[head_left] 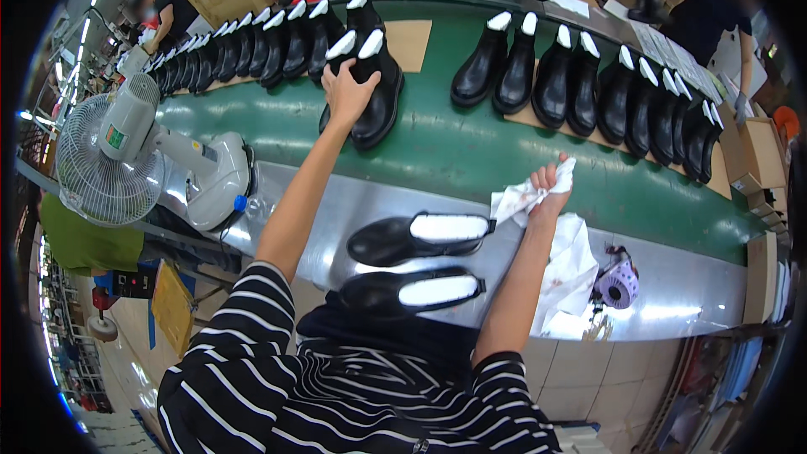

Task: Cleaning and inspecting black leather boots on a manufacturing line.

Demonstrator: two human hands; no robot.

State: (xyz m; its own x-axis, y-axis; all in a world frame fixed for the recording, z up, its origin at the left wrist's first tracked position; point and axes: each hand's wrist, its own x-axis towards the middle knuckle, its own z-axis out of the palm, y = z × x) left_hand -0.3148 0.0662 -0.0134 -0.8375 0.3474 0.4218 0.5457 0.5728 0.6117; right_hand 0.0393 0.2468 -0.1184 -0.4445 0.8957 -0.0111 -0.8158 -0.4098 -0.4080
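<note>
Black glossy leather everywhere, so marking and tipping look like the main risks. Clock from view centre: the upright boot pair (382, 105) is at eleven, on the green surface (454, 139). Left hand (349, 92) is spread over its shafts, thumb on one boot, fingers across the other — can't tell if it's pinching them or only resting. Grip that high plus a sideways pull could topple one, likely into the long boot row (223, 55) at ten to eleven; those stand tight, so one knock could run down the line. Pressing the two together could scuff where they meet. Right hand (551, 191), at three, has its fingers closed around a bunched white cloth (514, 200). Cloth looks faintly smudged; if that's polish or grit, it could streak a clean upper. Second heap of white cloth (567, 265), toward four, lies just beside a small purple fan (619, 284); can't see if it's running, but airflow could shift the heap or a loose corner could catch the guard. Closest hazard to the body: two boots at six to seven on the metal ledge (672, 294), toes toward nine. Nearer boot (374, 292) sits by the edge — a dropped elbow or a lean could shove it off.
</note>
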